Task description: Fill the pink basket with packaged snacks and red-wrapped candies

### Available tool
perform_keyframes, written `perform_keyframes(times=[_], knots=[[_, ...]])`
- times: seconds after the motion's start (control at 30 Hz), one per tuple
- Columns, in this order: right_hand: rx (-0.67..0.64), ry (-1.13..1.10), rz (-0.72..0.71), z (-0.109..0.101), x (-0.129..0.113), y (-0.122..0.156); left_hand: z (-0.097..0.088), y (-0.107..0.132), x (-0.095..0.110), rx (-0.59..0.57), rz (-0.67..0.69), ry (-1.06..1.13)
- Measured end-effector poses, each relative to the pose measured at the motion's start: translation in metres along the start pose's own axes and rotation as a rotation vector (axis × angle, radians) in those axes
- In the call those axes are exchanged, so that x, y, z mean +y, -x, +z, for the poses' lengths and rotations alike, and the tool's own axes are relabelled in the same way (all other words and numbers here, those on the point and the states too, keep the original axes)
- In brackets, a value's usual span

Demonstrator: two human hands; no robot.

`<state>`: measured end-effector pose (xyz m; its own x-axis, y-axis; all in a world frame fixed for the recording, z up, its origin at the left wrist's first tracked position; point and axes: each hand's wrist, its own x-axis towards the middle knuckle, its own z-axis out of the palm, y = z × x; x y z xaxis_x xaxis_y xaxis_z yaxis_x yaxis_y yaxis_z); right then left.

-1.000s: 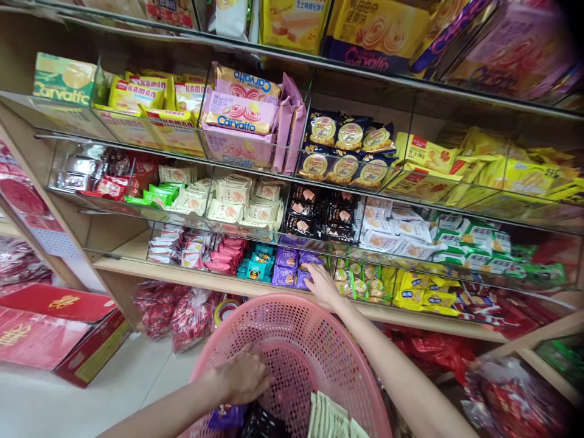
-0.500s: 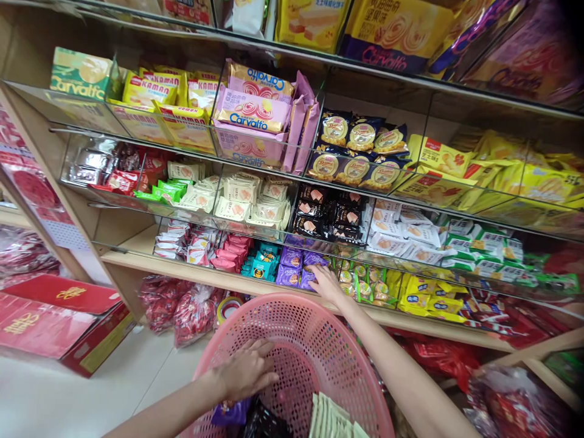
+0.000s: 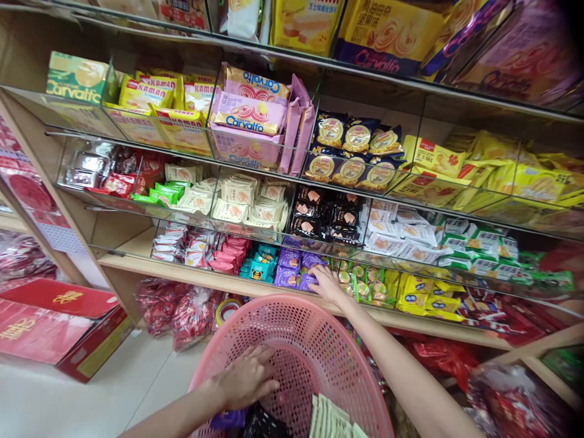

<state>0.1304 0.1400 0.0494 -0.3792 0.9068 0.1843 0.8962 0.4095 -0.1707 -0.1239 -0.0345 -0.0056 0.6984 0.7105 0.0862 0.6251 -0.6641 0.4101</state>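
My right hand [image 3: 326, 283] reaches to the bottom shelf, its fingers stretched over the purple snack packets [image 3: 287, 277] and touching them. My left hand [image 3: 249, 374] is held over the pink perforated plastic basket [image 3: 340, 340], palm down, fingers extended and nothing seen in them. Inside the basket, below that hand, lie a purple packet [image 3: 228, 420], black packets [image 3: 264, 424] and a row of cream packets [image 3: 331, 417]. Teal packets [image 3: 259, 264] sit left of the purple ones, green-and-clear packets [image 3: 362, 283] on the right.
Tiered shelves with clear dividers hold black packets [image 3: 308, 213], purple Carvalfo packs [image 3: 249, 112] and yellow packs [image 3: 429, 295]. The wooden shelf edge [image 3: 182, 277] runs just beyond the basket. Bags of red packets [image 3: 196, 316] and a red box [image 3: 59, 328] are on the floor at left.
The view has shifted slightly. Both hands stay nearly where they were, the right on the purple packets and the left over the basket.
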Motion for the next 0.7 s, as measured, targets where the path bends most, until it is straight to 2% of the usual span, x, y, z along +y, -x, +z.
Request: perform_keyframes(times=[0.2,0.3,0.4,0.47,0.53,0.6,0.7], knots=[[0.03,-0.075,-0.012,-0.005,0.0,0.003,-0.015,-0.002,0.007,-0.047,-0.02,0.046],[0.078,-0.124,-0.007,-0.018,-0.002,0.003,-0.02,-0.004,0.006,-0.018,-0.046,0.075],[0.09,-0.193,-0.027,-0.034,-0.014,0.007,-0.023,-0.009,0.001,0.042,-0.122,0.139],[0.05,-0.337,-0.065,-0.04,-0.031,0.014,-0.028,-0.014,-0.003,0.136,-0.188,0.204],[-0.042,-0.578,-0.111,-0.041,-0.054,0.025,-0.037,-0.018,-0.009,0.273,-0.248,0.271],[-0.167,-0.816,-0.118,-0.035,-0.079,0.037,-0.049,-0.019,-0.017,0.414,-0.287,0.327],[-0.34,-1.021,-0.012,-0.015,-0.116,0.054,-0.063,-0.013,-0.033,0.594,-0.366,0.361]])
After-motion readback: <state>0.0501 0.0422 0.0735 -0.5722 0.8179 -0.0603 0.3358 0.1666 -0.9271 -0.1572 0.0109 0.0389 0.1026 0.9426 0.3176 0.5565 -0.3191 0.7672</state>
